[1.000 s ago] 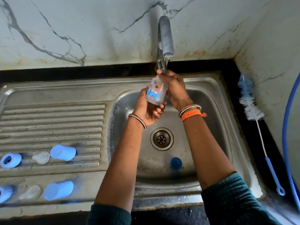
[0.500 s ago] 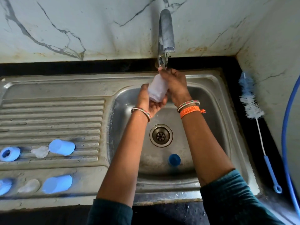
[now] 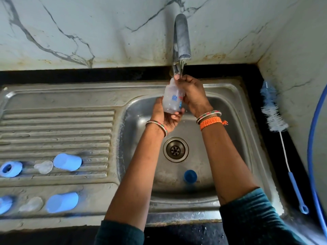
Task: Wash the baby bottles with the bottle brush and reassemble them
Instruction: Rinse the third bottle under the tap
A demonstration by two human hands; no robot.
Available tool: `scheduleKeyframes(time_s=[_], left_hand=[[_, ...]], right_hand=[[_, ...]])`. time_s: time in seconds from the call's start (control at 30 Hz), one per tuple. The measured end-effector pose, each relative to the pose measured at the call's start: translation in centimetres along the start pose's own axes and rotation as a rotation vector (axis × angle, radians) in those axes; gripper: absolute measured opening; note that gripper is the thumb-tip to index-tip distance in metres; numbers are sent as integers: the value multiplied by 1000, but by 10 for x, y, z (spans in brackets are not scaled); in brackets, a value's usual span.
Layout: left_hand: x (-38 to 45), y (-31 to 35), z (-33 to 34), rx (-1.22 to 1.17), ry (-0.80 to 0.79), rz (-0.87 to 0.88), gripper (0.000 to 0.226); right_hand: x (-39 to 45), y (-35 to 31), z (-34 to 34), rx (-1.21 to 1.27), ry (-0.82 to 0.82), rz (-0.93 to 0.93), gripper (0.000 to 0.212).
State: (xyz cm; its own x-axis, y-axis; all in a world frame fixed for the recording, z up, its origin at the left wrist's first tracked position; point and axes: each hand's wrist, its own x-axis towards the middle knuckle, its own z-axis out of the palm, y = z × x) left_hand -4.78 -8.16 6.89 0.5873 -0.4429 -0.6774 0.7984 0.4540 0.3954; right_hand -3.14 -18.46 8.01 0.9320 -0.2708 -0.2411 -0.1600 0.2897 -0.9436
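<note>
A small clear baby bottle (image 3: 172, 99) with a blue print is held upright under the tap (image 3: 182, 38), over the sink basin (image 3: 230, 121). My left hand (image 3: 165, 117) cups its base from below, fingers curled round it. My right hand (image 3: 192, 94) grips its upper side, fingertips at the bottle's mouth below the spout. The bottle brush (image 3: 273, 114), white and blue bristles on a blue handle, lies on the black counter at the right. Blue caps (image 3: 67, 162) (image 3: 62, 202), clear teats (image 3: 43, 166) (image 3: 31, 204) and blue collar rings (image 3: 10, 169) (image 3: 5, 204) lie on the drainboard at the left.
A small blue round piece (image 3: 190, 175) sits in the basin near the drain (image 3: 176, 149). A blue hose (image 3: 313, 138) curves down the right wall. The marble wall stands close behind the tap.
The bottle has turned in my hands, so its blue print faces me again. Both hands stay under the tap, in nearly the same place.
</note>
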Motion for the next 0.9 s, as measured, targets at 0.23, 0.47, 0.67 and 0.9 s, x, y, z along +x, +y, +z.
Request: scheduleKeyframes(time_s=[0.23, 0.47, 0.67, 0.9], left_hand=[[13, -13, 1, 463, 242, 464, 40], [-4, -10, 3, 113, -145, 227, 42], [2, 7, -8, -93, -273, 133, 44], [19, -8, 1, 777, 509, 1080, 26]], right_hand=[[4, 5, 6, -556, 216, -145, 45], [-4, -14, 13, 108, -62, 29, 18], [-1, -38, 27, -54, -228, -15, 22], [6, -9, 32, -472, 357, -119, 23]])
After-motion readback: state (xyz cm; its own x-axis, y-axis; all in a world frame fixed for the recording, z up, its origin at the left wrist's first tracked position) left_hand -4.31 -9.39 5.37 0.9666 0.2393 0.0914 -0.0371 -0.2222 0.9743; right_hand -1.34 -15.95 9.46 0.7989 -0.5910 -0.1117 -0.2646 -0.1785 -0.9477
